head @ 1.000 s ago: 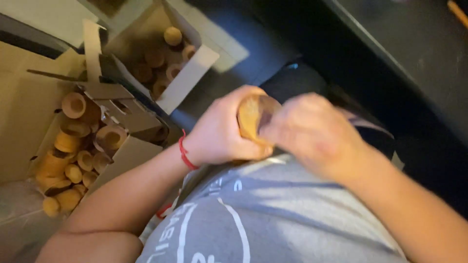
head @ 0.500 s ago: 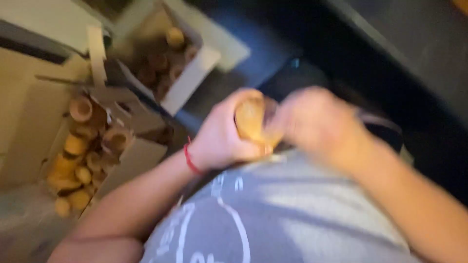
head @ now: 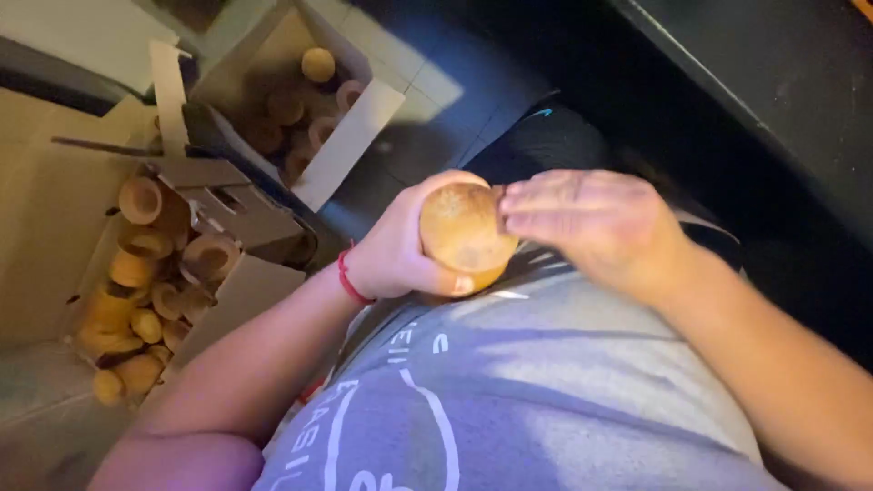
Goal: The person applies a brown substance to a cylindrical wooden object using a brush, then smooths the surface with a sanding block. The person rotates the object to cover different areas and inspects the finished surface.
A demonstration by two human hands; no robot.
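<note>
**Rounded wooden piece held against the belly, flat hand working its top**

The person had a rounded tan wooden piece [head: 466,235] cupped in the left hand [head: 400,255], fingers wrapped underneath and thumb along its lower side, pressed close against the grey shirt [head: 546,382]. The right hand [head: 591,223] wasn't gripping anything: fingers straight and together, tips resting on the piece's upper right side, as if rubbing or smoothing it. Looks like the finishing-by-hand step, somewhere mid-stroke. Any next pass would probably need the left hand to keep its firm hold while the piece gets turned to a fresh patch.

Down on the floor, by its left edge, a cardboard box [head: 241,291] sat full of similar tan cup-shaped turned pieces [head: 136,273]. A second open box [head: 355,136] farther off held a few more. A red band [head: 347,277] ringed the left wrist.
</note>
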